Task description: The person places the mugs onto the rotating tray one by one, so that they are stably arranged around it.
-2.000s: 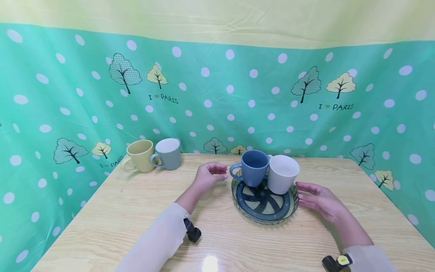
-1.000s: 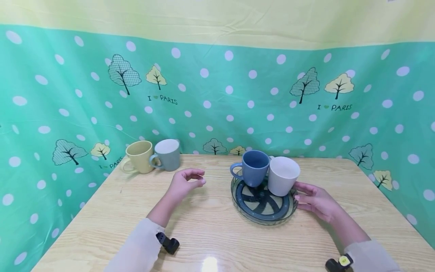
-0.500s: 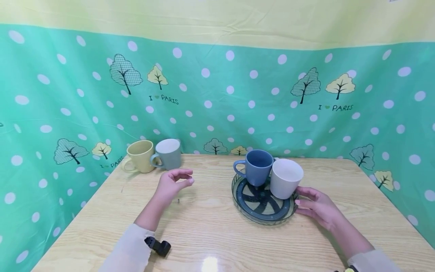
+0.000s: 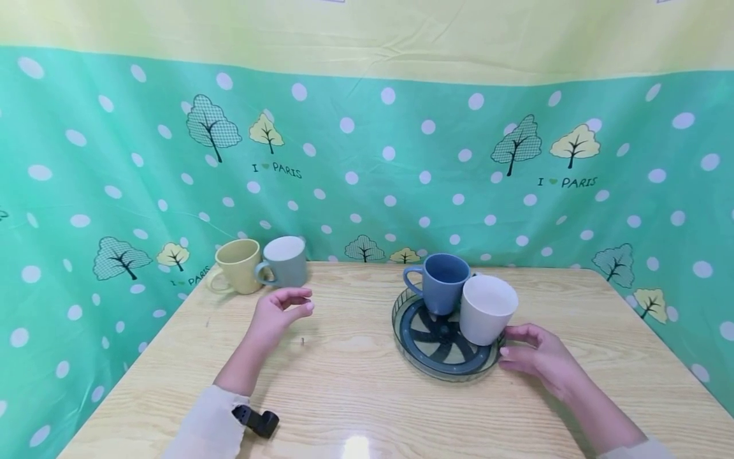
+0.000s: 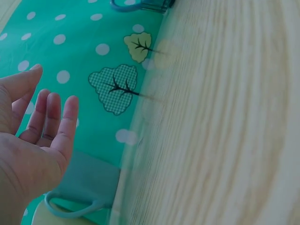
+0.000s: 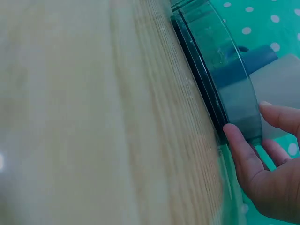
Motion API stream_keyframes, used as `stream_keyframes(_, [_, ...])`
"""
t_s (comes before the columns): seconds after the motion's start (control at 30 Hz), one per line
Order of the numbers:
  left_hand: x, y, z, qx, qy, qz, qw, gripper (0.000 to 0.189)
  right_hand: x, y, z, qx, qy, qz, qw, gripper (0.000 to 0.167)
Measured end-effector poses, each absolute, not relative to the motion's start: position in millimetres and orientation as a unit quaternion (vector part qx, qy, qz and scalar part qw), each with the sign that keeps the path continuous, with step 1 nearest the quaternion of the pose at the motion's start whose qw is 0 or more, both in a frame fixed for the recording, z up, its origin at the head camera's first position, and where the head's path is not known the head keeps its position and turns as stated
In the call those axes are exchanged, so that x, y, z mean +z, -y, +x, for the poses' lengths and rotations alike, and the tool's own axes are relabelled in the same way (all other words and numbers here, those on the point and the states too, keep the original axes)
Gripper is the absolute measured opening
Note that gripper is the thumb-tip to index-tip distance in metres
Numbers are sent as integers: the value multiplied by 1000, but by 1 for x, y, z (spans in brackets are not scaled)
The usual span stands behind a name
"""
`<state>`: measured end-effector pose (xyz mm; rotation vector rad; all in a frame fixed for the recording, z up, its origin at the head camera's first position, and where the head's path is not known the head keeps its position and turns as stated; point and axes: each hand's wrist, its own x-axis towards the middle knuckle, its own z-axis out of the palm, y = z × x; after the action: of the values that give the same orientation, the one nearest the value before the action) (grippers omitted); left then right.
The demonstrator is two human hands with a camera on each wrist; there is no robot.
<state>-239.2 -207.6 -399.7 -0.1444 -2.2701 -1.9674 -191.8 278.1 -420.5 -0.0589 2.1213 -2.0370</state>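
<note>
A round clear turntable tray (image 4: 427,368) with a dark spoked base stands on the table at right of centre. A blue mug (image 4: 440,287) and a white mug (image 4: 484,319) stand upright on its far and right parts. My right hand (image 4: 545,358) is at the tray's right side; in the right wrist view its fingertips (image 6: 230,131) touch the tray's outer side, close to the white mug. My left hand (image 4: 275,319) hovers over the table at left, fingers loosely bent and holding nothing. Near it stand a grey-blue mug (image 4: 289,268) and a yellow mug (image 4: 241,271).
The wooden table (image 4: 350,401) runs back to a green polka-dot curtain (image 4: 367,191) printed with trees. The yellow and grey-blue mugs stand side by side at the back left corner. Black wrist camera (image 4: 257,422) sits on the left sleeve.
The tray has turned clockwise: the blue mug has shifted right, the white mug right and nearer. My right hand has come slightly nearer along its edge. The left hand has drawn away leftward.
</note>
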Motion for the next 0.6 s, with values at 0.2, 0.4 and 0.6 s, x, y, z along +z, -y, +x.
stream_keyframes(0.2, [-398, 210, -238, -665, 742, -50, 70, 38, -421, -285, -188, -684, -721, -30, 111, 64])
stream_keyframes(0.4, [-396, 212, -237, -671, 737, -53, 69, 38, -425, -293, -192, -662, -742, -36, 102, 73])
stream_keyframes(0.6, [-397, 214, -238, -662, 744, -47, 80, 38, -431, -298, -198, -687, -716, -58, 108, 72])
